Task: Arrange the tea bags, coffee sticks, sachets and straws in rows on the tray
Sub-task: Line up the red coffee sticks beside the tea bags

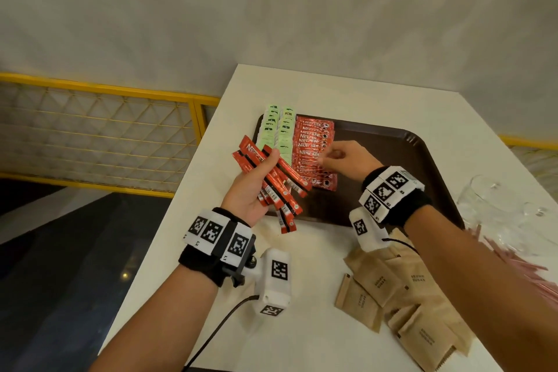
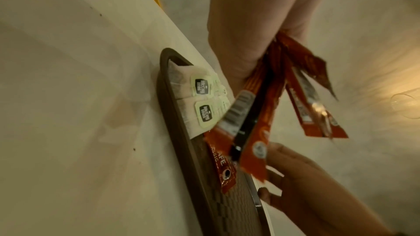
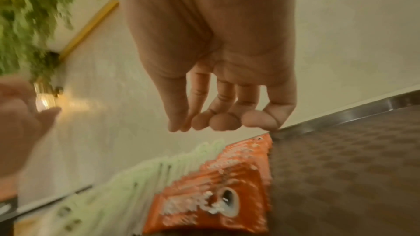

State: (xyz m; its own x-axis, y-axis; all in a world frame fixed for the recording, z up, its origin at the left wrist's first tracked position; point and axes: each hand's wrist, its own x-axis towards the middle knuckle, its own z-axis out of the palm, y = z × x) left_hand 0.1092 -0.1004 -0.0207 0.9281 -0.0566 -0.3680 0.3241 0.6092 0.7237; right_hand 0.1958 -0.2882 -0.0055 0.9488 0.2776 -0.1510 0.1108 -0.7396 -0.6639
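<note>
On the white table lies a dark brown tray [image 1: 422,160]. Two rows of green-tagged tea bags [image 1: 277,133] fill its left end, with a row of red coffee sticks [image 1: 311,142] beside them. My left hand [image 1: 265,166] grips a fanned bundle of red coffee sticks [image 1: 280,190] over the tray's left front corner; the left wrist view shows these sticks [image 2: 256,114] above the tea bags [image 2: 202,100]. My right hand [image 1: 327,157] hovers just over the coffee row. Its fingers [image 3: 216,117] are loosely bent and empty above the row [image 3: 222,195].
Brown sugar sachets [image 1: 401,290] lie in a loose pile on the table in front of the tray. Pink straws [image 1: 519,263] and clear glasses [image 1: 498,205] sit at the right. The table's left edge drops off beside a yellow railing [image 1: 120,90].
</note>
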